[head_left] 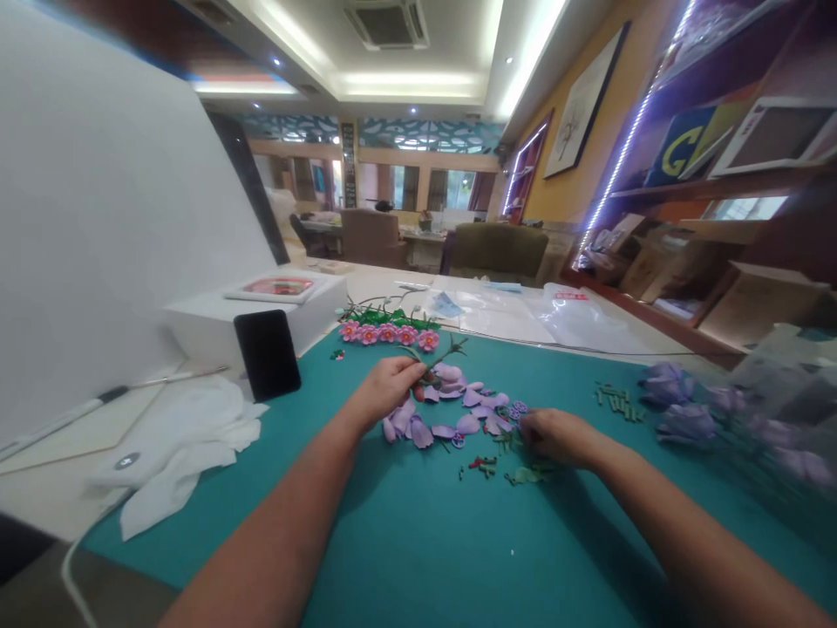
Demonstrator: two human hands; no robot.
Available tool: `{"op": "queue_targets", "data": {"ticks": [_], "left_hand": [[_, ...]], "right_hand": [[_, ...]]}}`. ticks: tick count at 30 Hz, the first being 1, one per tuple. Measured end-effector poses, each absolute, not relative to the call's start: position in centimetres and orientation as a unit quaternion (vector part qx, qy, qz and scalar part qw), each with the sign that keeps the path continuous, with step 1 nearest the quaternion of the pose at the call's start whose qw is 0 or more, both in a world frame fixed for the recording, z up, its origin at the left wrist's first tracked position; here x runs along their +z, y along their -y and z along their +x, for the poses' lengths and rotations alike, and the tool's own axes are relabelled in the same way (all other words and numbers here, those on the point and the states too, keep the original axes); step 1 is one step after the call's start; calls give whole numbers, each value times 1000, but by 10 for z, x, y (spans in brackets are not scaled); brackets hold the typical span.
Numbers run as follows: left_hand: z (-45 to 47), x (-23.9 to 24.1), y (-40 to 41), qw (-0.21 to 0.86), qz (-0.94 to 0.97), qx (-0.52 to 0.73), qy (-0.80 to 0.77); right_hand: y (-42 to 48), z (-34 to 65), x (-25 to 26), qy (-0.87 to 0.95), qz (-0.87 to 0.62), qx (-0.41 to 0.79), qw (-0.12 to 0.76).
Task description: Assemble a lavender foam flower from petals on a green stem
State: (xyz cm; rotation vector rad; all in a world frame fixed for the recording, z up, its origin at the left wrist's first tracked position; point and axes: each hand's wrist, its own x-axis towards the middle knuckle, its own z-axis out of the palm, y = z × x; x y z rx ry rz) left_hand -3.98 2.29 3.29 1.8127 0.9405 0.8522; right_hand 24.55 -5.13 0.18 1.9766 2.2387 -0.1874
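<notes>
My left hand [391, 385] is closed in a pinch around a green toy flower stem [450, 351], whose leafy end points up and to the right. Beneath it, light purple petal pieces [418, 430] lie in a loose ring on the mat. My right hand [554, 436] has its fingers pressed together at the ring's right side, beside a purple wheel-shaped piece [519, 409]. What those fingertips hold, if anything, is hidden. Small green and red pieces [485, 465] and a pale green leaf piece [528, 474] are scattered just left of and below that hand.
Pink toy flowers [388, 335] lie in a row at the back of the green mat [418, 541]. A black phone [267, 353] leans against a white box at left, near crumpled tissue [189, 471]. Short green pieces [618, 401] and purple flowers [685, 421] are at right.
</notes>
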Motion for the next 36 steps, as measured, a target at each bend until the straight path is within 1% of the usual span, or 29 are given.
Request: {"op": "queue_targets", "data": {"ticks": [5,12,14,17,21,22,24,26,31,36], "left_hand": [[-40,34,-23,452,733,344,-374],[-40,36,-21,451,726,337,-395],[-39,36,-21,452,724,336,-399],[-39,36,-21,453,722,335,-401],[-40,34,-22,448,725,337,-400],[-40,33,-22,444,727,337,-401],[-40,33,-22,438,730,337,-402],[-41,33,-22,435,732,338,-401],[-41,35,-20,431,733,337,-403],[-40,38,-17,438,726,337,-410]], "right_hand": [[55,244,-1,-756,649,-60,63],[64,241,4,-747,662,-57,5],[63,239,10,-741,663,-87,-55],[61,230,18,-728,640,-172,-174],[58,202,27,-698,593,-273,-295],[57,194,29,-689,581,-293,-318],[55,176,34,-687,566,-314,-331],[51,162,37,-713,552,-262,-343],[41,143,36,-789,492,-19,-366],[41,142,28,-785,469,103,-392]]}}
